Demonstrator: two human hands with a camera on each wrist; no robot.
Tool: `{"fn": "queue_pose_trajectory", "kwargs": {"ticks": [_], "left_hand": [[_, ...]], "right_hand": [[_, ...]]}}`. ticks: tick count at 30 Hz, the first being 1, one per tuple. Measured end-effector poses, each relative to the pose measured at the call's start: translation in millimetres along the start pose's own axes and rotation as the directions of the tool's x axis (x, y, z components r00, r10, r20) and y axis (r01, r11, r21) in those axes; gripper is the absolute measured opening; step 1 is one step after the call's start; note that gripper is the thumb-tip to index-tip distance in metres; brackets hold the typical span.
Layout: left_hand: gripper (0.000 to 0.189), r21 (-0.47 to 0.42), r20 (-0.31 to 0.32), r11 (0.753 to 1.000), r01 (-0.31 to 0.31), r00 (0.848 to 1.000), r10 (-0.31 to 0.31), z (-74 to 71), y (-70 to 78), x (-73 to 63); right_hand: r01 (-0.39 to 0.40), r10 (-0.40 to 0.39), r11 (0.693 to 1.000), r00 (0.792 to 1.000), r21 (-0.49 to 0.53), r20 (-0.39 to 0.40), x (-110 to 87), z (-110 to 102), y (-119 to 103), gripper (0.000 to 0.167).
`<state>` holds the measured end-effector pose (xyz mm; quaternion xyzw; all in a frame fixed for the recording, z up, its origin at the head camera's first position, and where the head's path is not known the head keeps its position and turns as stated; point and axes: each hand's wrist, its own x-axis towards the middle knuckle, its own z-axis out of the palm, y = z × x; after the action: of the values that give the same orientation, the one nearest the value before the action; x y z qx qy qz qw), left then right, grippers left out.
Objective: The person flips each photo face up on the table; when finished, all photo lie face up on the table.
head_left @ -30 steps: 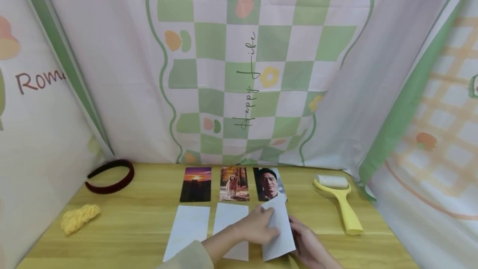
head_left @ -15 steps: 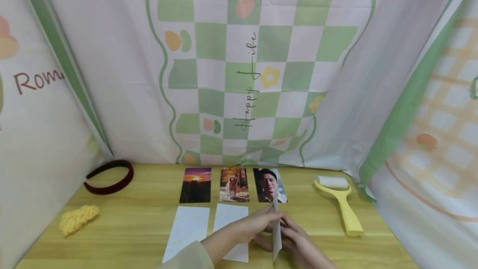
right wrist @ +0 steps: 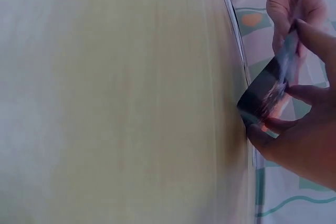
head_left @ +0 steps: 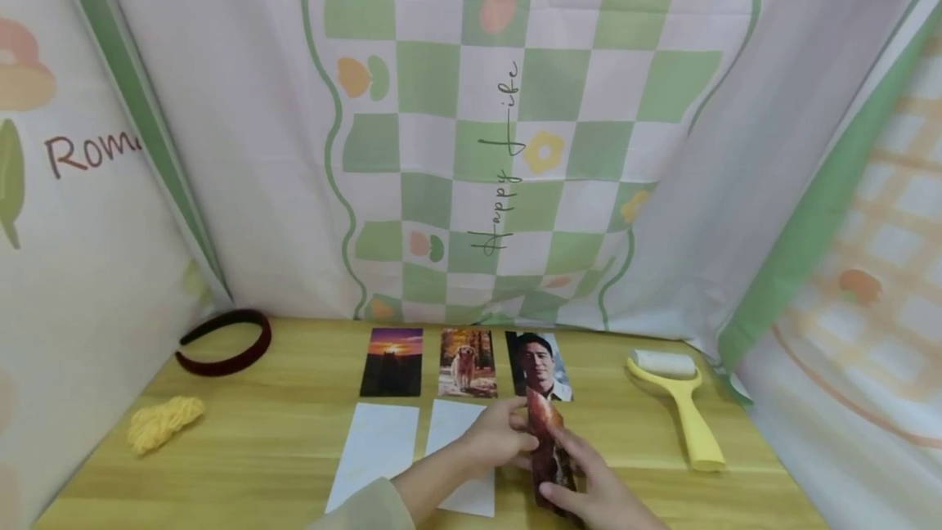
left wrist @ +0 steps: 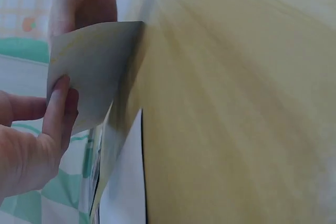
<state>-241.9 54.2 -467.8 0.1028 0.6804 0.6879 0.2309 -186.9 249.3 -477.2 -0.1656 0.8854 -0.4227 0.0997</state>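
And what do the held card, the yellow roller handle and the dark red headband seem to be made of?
The card looks like stiff photo paper, slightly bowed, perhaps glossy: its print catches pale light. The handle is probably plastic, smooth and evenly yellow. The headband may be velvet, matte and dark, but its texture is too small to see.

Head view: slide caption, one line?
Left hand and right hand grip a tilted picture card beside two white cards, with three photos lying behind.

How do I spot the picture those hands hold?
On the wooden table, find the portrait right of the dog photo. In front, the left hand and right hand hold a dark, reddish picture. Only it is held; other cards lie flat.
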Motion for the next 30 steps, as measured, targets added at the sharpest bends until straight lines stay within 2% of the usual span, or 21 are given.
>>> {"fn": "queue_pose_trajectory", "kwargs": {"ticks": [2,4,5,6,8,10,12,13,15,16,17,19,25,30], "left_hand": [[0.079,0.112,-0.036,0.993,-0.047,0.998,0.051,0.4,-2.0,-0.6],[0.087,0.281,-0.059,0.955,-0.089,0.992,0.110,0.2,-3.2,-0.6],[0.090,0.370,-0.063,0.923,-0.107,0.988,0.140,-0.1,-3.8,-0.3],[0.091,0.464,-0.063,0.878,-0.115,0.985,0.163,-0.6,-3.9,-0.1],[0.085,0.635,-0.045,0.763,-0.124,0.979,0.197,-1.5,-3.9,0.9],[0.076,0.746,-0.009,0.656,-0.114,0.984,0.181,-2.0,-3.4,1.4],[0.067,0.835,0.031,0.538,-0.113,0.987,0.159,-2.1,-4.2,1.7],[0.065,0.864,0.050,0.489,-0.117,0.988,0.148,-1.9,-4.8,1.8],[0.067,0.909,0.083,0.400,-0.122,0.990,0.113,-1.7,-6.7,1.2],[0.070,0.922,0.093,0.367,-0.122,0.991,0.098,-1.6,-7.9,1.1],[0.073,0.930,0.103,0.344,-0.128,0.991,0.088,-1.5,-8.8,0.9],[0.078,0.941,0.118,0.313,-0.132,0.991,0.066,-0.6,-9.7,0.2],[0.087,0.961,0.126,0.241,-0.132,0.991,0.040,0.8,-9.5,-3.5],[0.086,0.968,0.119,0.219,-0.120,0.993,0.021,0.8,-8.4,-4.9]], "right_hand": [[0.062,-0.064,0.989,0.998,-0.135,-0.010,0.4,1,9,0.078],[0.089,-0.089,0.974,0.996,-0.209,0.009,0.9,1,17,0.076],[0.098,-0.095,0.967,0.995,-0.233,0.022,1.2,1,21,0.076],[0.092,-0.086,0.960,0.996,-0.265,0.033,1.3,1,25,0.076],[0.054,-0.037,0.955,0.997,-0.293,0.063,1.2,0,30,0.076],[0.019,0.011,0.956,0.995,-0.292,0.100,0.1,-2,30,0.078],[0.005,0.035,0.947,0.992,-0.320,0.119,-0.7,-5,29,0.079],[0.002,0.043,0.945,0.991,-0.327,0.130,-1.0,-6,27,0.080],[0.013,0.041,0.936,0.989,-0.352,0.143,-1.8,-8,22,0.080],[0.020,0.041,0.921,0.988,-0.388,0.147,-2.0,-9,20,0.080],[0.023,0.040,0.914,0.989,-0.404,0.145,-2.2,-9,18,0.080],[0.022,0.042,0.906,0.989,-0.423,0.142,-2.6,-11,15,0.080],[0.015,0.050,0.902,0.989,-0.431,0.139,-1.9,-13,10,0.080],[0.028,0.040,0.896,0.989,-0.443,0.143,-0.9,-13,12,0.079]]}}
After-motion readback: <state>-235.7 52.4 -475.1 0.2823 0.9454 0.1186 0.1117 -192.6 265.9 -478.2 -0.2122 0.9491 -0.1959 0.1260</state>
